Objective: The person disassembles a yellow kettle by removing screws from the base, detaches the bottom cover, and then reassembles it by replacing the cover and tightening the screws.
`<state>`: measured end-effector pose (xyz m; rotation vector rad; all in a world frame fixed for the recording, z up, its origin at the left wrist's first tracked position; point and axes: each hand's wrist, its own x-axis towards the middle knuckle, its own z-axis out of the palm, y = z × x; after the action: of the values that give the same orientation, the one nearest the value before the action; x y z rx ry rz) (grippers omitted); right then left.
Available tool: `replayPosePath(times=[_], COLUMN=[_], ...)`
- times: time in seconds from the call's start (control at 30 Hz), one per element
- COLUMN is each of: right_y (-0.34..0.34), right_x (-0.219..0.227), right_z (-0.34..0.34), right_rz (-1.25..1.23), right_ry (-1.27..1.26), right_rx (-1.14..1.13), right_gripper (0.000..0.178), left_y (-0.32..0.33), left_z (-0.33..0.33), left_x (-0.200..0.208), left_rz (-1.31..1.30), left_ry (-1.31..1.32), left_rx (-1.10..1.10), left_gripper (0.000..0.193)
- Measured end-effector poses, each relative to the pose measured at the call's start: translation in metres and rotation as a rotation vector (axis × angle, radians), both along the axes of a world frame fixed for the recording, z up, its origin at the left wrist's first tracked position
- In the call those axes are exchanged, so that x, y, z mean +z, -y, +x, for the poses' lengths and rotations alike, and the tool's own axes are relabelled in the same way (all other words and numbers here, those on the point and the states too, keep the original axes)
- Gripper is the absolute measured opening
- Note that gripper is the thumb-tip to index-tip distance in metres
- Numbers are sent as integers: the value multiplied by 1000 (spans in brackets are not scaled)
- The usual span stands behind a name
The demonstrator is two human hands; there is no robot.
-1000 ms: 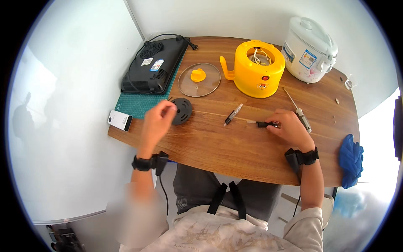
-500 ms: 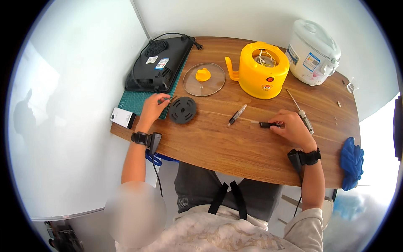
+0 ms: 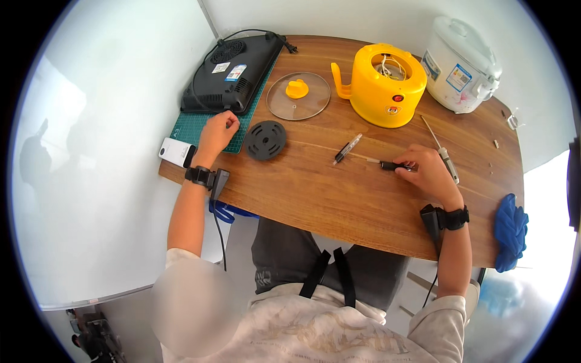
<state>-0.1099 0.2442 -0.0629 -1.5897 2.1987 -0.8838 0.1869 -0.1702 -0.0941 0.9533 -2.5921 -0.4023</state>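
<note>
My right hand is closed round the black handle of a thin-shafted screwdriver, its shaft pointing left just over the wooden table. My left hand is above the green cutting mat, thumb and fingers pinched together; whatever they hold, if anything, is too small to make out. Beside it lies a dark grey slotted disc. A yellow electric kettle body stands upside down at the back, with white wires showing in its open underside. A clear-barrelled pen lies left of the screwdriver.
A black induction cooker lies bottom up at the back left, near a glass lid. A white power bank sits at the left edge. At right are a rice cooker, a grey-handled screwdriver and blue cloth.
My left hand has drawn back slightly left from beside the disc, its fingers curling in. My right hand keeps the screwdriver. The view has shifted a little.
</note>
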Motion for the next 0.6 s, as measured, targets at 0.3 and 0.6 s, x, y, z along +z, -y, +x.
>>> replayPosePath(times=[0.3, 0.6], right_y=[0, 1], right_x=[1, 0], right_z=[-1, 0], right_rz=[24, 16], right_ry=[-12, -11], right_rx=[5, 13], right_gripper=[19, 20], left_y=[-37, -77], left_z=[-3, -3], left_x=[25, 16], left_rz=[173, 721], left_ry=[-20, -150], left_rx=[60, -2], left_gripper=[16, 19])
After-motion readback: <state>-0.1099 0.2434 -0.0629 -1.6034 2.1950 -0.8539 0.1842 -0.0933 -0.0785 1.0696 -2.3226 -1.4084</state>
